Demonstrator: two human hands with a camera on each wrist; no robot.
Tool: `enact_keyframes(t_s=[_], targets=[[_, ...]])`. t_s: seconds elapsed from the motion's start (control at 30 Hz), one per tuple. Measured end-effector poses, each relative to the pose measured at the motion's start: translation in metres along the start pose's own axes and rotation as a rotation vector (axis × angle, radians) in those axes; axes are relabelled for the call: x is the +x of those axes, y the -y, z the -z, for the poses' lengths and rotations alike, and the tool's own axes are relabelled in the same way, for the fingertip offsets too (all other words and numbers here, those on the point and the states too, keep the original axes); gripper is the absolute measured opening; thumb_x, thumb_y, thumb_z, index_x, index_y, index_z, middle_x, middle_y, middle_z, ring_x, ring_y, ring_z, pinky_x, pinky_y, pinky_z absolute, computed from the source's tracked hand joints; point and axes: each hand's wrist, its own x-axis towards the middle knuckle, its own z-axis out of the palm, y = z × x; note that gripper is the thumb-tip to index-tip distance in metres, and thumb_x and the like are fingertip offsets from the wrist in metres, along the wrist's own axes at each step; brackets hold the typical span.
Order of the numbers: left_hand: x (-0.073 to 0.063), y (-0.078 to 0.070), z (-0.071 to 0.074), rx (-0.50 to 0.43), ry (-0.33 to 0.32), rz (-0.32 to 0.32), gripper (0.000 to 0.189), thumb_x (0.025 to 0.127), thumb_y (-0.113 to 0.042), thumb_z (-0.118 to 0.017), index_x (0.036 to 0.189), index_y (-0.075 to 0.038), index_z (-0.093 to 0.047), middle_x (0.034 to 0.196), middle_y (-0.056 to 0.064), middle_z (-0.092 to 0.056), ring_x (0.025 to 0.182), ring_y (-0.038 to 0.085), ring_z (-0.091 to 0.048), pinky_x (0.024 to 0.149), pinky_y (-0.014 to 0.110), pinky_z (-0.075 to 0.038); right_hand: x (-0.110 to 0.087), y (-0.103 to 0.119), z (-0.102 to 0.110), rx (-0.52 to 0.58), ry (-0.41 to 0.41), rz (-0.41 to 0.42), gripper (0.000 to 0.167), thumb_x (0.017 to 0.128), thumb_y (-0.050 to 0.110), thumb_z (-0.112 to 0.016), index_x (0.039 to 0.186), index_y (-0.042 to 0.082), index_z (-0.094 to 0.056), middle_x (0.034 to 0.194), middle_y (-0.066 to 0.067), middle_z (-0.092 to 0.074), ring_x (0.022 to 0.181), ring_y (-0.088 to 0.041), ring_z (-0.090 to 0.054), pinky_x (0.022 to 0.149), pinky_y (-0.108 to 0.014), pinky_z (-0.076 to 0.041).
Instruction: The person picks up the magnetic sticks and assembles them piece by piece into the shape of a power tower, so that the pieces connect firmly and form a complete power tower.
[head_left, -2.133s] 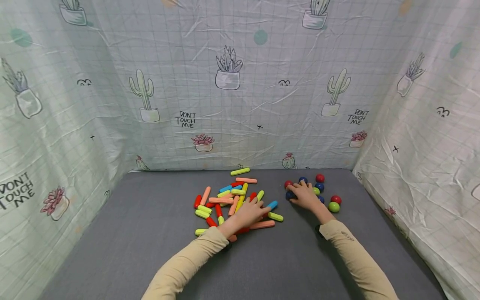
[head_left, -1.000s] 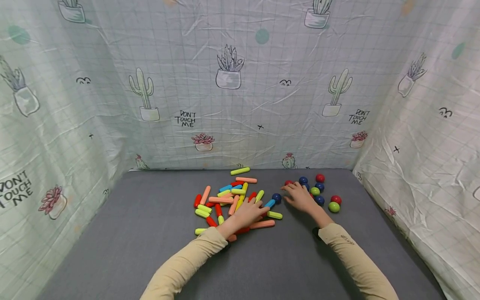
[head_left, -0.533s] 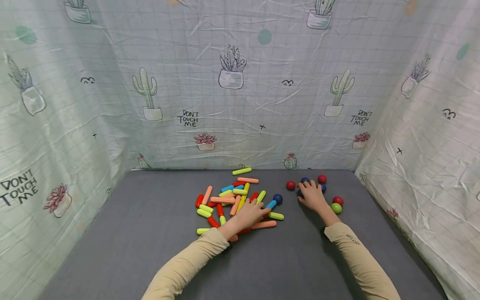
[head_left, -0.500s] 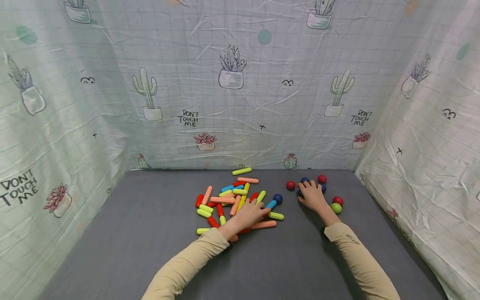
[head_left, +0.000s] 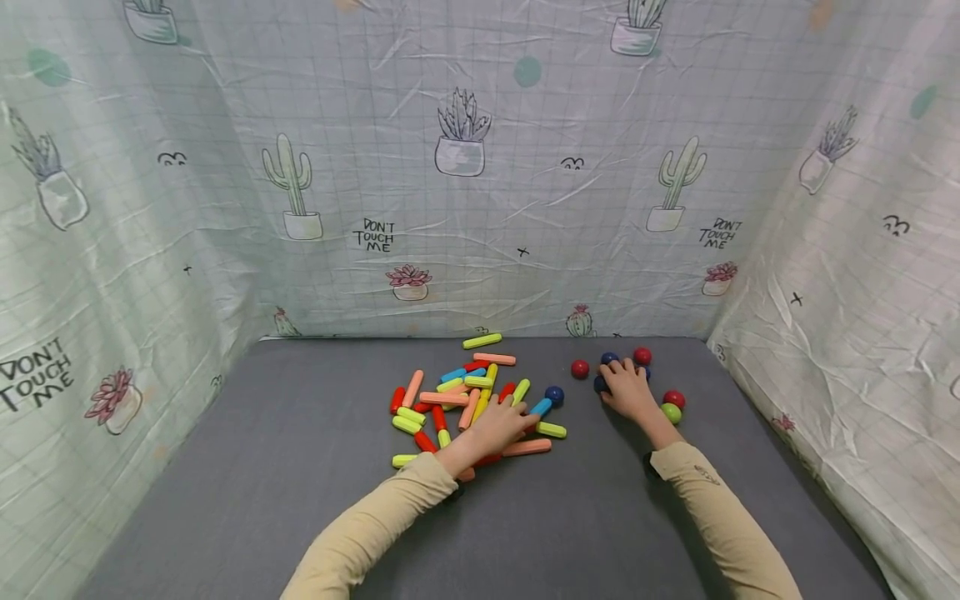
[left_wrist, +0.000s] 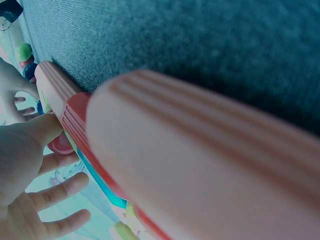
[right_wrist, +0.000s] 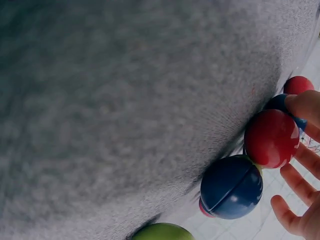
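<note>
My left hand (head_left: 495, 427) rests over a pile of short ribbed sticks in peach, red, yellow, lime and blue, its fingers spread. In the left wrist view the thumb lies against a red stick (left_wrist: 80, 117), and a large peach stick (left_wrist: 200, 150) fills the foreground. My right hand (head_left: 628, 392) hovers among small glossy balls at the right. A blue ball (head_left: 601, 384) sits by its thumb. In the right wrist view the thumb touches a blue ball (right_wrist: 276, 103), while the other fingers stand loosely apart near a red ball (right_wrist: 272, 139). Other balls are partly hidden under the hand.
One blue ball (head_left: 554, 396) lies at the pile's right edge, near a blue stick (head_left: 541, 407). A red ball (head_left: 580, 369) sits left of the right hand; a lime ball (head_left: 671, 413) lies to its right. The patterned curtain (head_left: 480, 208) closes off the dark grey table's back.
My right hand shifted left with a blue ball, left it beside the sticks, then went back right over the other balls. The left hand has stayed in place.
</note>
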Motion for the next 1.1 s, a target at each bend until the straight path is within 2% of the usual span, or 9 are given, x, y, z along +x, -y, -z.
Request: enact_keyframes(t_s=[0.27,0.43,0.57,0.77,0.9,1.1], targets=[[0.001,0.001,0.002,-0.012,0.015,0.003,0.015,0.09,-0.026,-0.051,0.105,-0.027,-0.056,0.092,-0.001,-0.059,0.081,0.018,-0.054,0.071,0.031,-0.047,-0.003,0.006,0.002,0.053,-0.025,0.066,0.034,0.074,0.017,-0.071,0.104,0.006,-0.059,0.102,-0.013,-0.057,0.09,-0.031,-0.044,0.068,-0.046,-0.034],[0.001,0.001,0.001,0.006,0.009,0.006,0.017,0.089,-0.029,-0.052,0.106,-0.029,-0.057,0.091,-0.002,-0.06,0.079,0.018,-0.055,0.07,0.031,-0.047,-0.009,0.023,0.005,0.123,0.036,0.138,0.033,0.074,0.023,-0.07,0.103,0.01,-0.062,0.098,-0.006,-0.055,0.084,-0.023,-0.041,0.066,-0.04,-0.033],[0.001,0.001,0.001,-0.018,-0.004,0.013,0.018,0.088,-0.03,-0.054,0.106,-0.029,-0.058,0.091,-0.002,-0.061,0.08,0.018,-0.056,0.072,0.032,-0.048,-0.016,0.035,0.01,0.177,0.067,0.202,0.03,0.073,0.024,-0.071,0.1,0.013,-0.062,0.092,-0.002,-0.053,0.081,-0.019,-0.038,0.064,-0.033,-0.027],[0.001,0.001,-0.001,-0.048,-0.002,0.037,0.02,0.087,-0.031,-0.055,0.107,-0.028,-0.056,0.094,-0.002,-0.062,0.081,0.018,-0.055,0.071,0.031,-0.047,-0.026,0.043,0.014,0.233,0.0,0.311,0.027,0.075,0.027,-0.07,0.096,0.014,-0.059,0.087,0.0,-0.051,0.078,-0.017,-0.036,0.061,-0.03,-0.025],[0.001,0.001,-0.001,-0.051,-0.002,0.041,0.021,0.087,-0.031,-0.055,0.108,-0.028,-0.055,0.095,-0.001,-0.062,0.082,0.018,-0.055,0.071,0.031,-0.047,-0.03,0.046,0.017,0.215,0.011,0.319,0.028,0.074,0.031,-0.071,0.093,0.015,-0.057,0.087,0.001,-0.054,0.077,-0.015,-0.039,0.062,-0.029,-0.026],[0.0,0.001,0.001,-0.037,-0.008,0.043,0.021,0.088,-0.031,-0.054,0.108,-0.029,-0.055,0.094,-0.001,-0.062,0.08,0.018,-0.055,0.073,0.033,-0.047,-0.031,0.052,0.019,0.211,0.119,0.274,0.03,0.069,0.031,-0.074,0.09,0.018,-0.056,0.087,0.004,-0.058,0.079,-0.014,-0.043,0.063,-0.027,-0.025]])
